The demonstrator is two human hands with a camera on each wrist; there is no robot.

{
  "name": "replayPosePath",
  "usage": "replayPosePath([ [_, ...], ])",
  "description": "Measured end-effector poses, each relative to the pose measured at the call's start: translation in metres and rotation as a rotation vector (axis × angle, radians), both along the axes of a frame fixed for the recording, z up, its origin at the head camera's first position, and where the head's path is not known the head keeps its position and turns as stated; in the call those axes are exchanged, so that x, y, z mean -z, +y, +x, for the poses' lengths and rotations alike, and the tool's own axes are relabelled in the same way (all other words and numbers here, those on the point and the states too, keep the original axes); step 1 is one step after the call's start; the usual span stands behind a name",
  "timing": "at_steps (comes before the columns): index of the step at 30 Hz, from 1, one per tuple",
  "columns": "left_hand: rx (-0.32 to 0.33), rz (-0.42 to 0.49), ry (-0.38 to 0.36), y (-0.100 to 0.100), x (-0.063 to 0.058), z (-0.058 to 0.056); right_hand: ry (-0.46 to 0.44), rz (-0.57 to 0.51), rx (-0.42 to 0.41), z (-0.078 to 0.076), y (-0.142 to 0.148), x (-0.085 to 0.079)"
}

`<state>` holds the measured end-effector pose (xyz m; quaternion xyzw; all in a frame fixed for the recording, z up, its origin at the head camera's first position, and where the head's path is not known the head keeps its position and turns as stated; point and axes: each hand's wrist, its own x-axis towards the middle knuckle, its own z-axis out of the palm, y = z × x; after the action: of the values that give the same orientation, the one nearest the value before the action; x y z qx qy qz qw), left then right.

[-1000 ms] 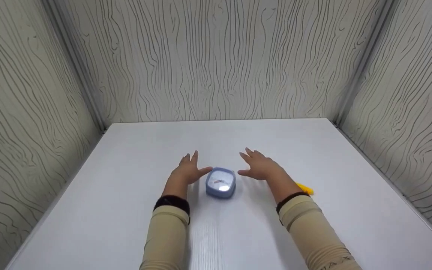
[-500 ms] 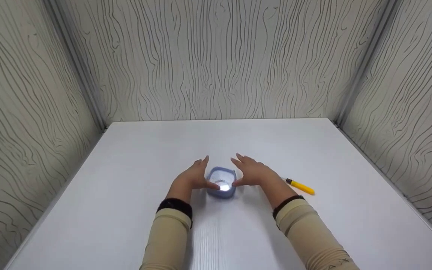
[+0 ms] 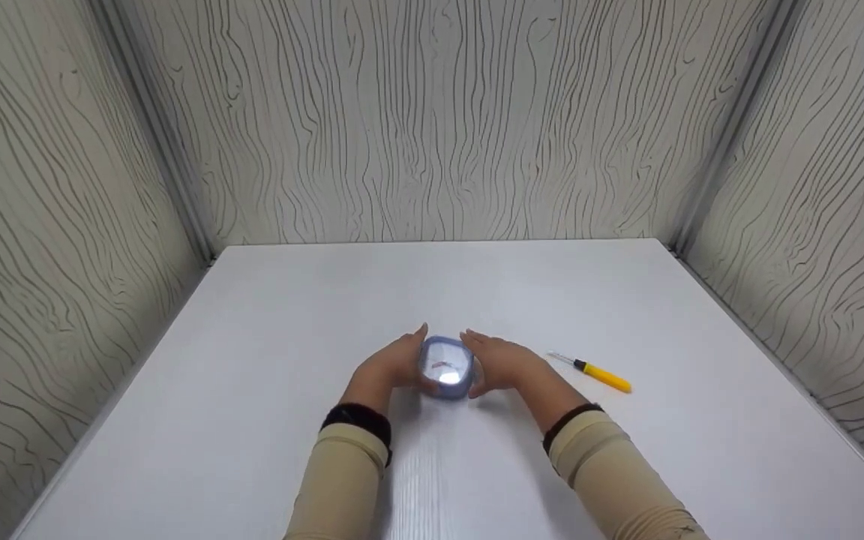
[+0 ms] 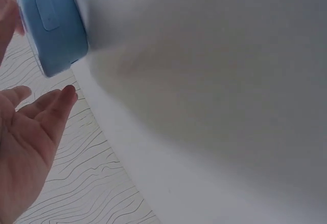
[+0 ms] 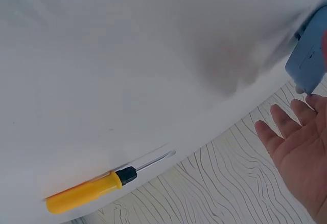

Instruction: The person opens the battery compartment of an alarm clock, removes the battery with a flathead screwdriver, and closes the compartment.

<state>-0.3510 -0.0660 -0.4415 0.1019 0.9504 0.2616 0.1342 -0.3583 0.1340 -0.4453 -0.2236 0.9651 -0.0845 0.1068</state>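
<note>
- Blue plastic frames the square clock (image 3: 445,365), which sits about midway between the left and right edges of the white surface (image 3: 267,345), well in from its far edge; it appears to rest there, though your hands hide part of its base.
- You have just brought both hands inward: a second ago your right stood apart from the clock, and now your left hand (image 3: 394,361) and right hand (image 3: 505,364) flank it closely, both seeming to touch its sides.
- Your left fingers (image 4: 56,111) look straight and a little spread, the thumb near the clock's near-left corner.
- Your right fingers (image 5: 284,122) look straight and fanned too, the thumb by the near-right corner.
- You don't visibly pinch it; how firmly either hand presses, I cannot tell.
- For the work in hand, this likely puts the clock under your two-handed control.
- Your right arm (image 3: 612,465) no longer covers the yellow-handled screwdriver (image 3: 603,376), which lies toward the right edge, untouched, blade towards the clock.
</note>
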Motion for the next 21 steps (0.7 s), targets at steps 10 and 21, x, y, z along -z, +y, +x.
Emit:
replayPosePath([
  [10,0.053,-0.083,0.023,0.007,0.008,-0.004,0.032,-0.037,-0.003,0.001,-0.007,0.009],
  [21,0.057,-0.128,0.052,0.007,0.012,-0.008,0.004,-0.106,0.011,0.002,-0.012,0.011],
])
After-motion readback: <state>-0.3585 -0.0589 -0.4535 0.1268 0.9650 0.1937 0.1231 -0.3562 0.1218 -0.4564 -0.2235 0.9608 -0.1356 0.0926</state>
